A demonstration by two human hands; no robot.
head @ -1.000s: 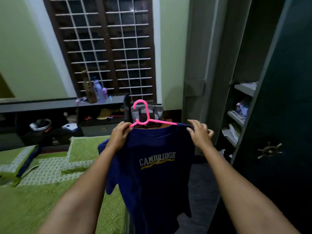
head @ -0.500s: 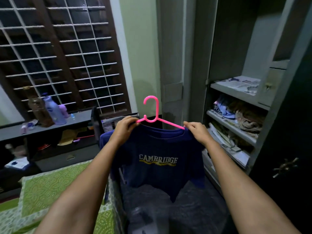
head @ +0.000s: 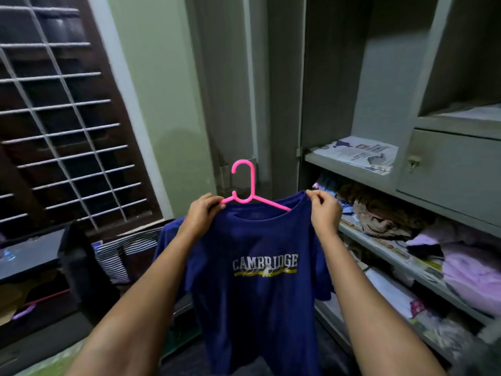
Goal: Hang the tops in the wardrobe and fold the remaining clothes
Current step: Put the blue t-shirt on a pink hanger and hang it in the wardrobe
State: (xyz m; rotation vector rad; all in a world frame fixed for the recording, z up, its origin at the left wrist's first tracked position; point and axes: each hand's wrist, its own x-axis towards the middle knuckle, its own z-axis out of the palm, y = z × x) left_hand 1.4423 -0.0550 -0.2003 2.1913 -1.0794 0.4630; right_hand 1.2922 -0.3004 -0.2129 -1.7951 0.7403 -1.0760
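Before the wardrobe [head: 379, 77], left hand [head: 202, 214] and right hand [head: 324, 210] each pinching the hangered navy T-shirt [head: 257, 294].

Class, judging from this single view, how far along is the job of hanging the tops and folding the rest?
Done: the blue Cambridge T-shirt is on the pink hanger. In hand: the left hand grips the hanger's left arm with the shirt's shoulder, and the right hand pinches the other shoulder. Left: the hook hangs on nothing yet; no rail shows. Unfolded clothes lie on the wardrobe shelves.
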